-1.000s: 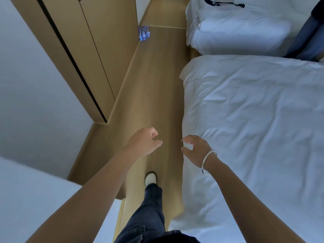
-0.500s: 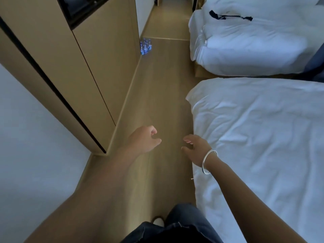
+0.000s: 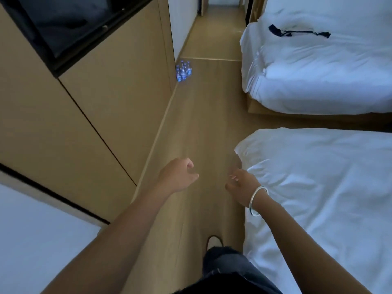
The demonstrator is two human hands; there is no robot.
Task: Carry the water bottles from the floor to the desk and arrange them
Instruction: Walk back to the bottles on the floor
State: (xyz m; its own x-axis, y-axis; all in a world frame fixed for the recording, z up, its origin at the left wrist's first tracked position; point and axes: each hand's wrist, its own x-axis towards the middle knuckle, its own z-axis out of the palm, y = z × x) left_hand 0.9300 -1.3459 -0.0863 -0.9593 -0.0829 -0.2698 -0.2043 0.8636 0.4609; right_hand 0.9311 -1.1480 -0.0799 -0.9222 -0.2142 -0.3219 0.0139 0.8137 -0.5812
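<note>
Since a second ago the view has advanced along the aisle: the near bed [image 3: 318,187] has slid lower in view, the far bed [image 3: 322,66] shows more fully, and the water bottles [image 3: 183,71] sit larger and lower, while both hands have kept their place out in front. Wooden cabinets [image 3: 95,107] fill the 9 to 11 o'clock side, with a dark recessed panel [image 3: 63,24] at 11 o'clock, and the wood floor [image 3: 201,124] runs up the middle toward 12 o'clock. A dark strap [image 3: 297,32] lies on the far bed at 1 o'clock. At 6 o'clock a leg in dark trousers [image 3: 229,264] steps forward behind a light shoe [image 3: 214,240]. Of the hands, the left hand [image 3: 178,177] has its fingers loosely curled and holds nothing; the right hand [image 3: 241,183], wearing a silver bangle [image 3: 257,200] at the wrist, hangs with relaxed, slightly bent fingers, also empty. Smallest of all, the bottles stand clustered upright on the floor against the cabinet base at 12 o'clock, well apart from both hands. I judge this to be the approach step, nothing carried yet and no table in view. Next would come closing the remaining stretch of floor, bending down, and gripping bottles around their bodies.
</note>
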